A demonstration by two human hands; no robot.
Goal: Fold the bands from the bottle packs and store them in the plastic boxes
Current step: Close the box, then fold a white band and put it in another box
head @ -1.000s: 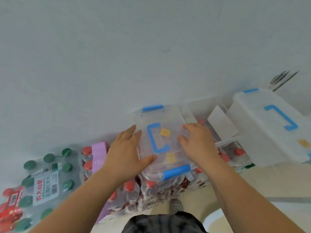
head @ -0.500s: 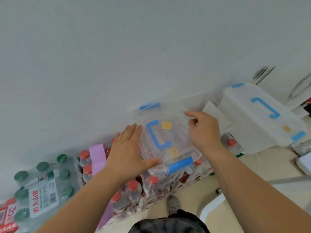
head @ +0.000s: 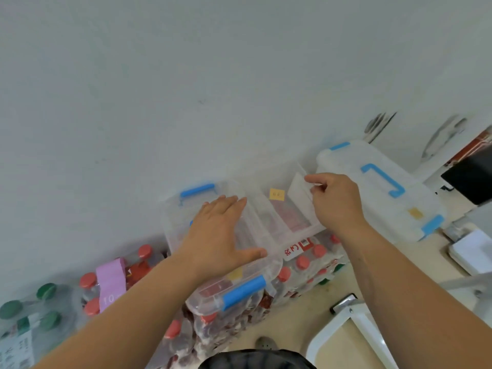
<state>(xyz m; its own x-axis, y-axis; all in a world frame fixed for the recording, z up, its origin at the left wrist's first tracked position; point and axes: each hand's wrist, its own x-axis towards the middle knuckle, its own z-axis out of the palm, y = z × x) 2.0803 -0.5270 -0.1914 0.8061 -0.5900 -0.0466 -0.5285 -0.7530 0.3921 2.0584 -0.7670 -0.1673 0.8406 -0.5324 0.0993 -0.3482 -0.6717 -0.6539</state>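
Pressing flat, fingers straight and close together, the left hand (head: 221, 235) lies on the lidded clear box (head: 178, 222), which sits on red-capped bottle packs (head: 303, 265). The right hand (head: 338, 203) pinches the top edge of a white sheet (head: 300, 202) standing in the open box (head: 298, 233) just beside. A purple band (head: 110, 280) wraps a pack at left.

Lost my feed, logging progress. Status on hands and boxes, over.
Left hand flat on closed box. Right hand at white sheet in open box, grip unclear. Pink band on bottle pack, not yet stored.
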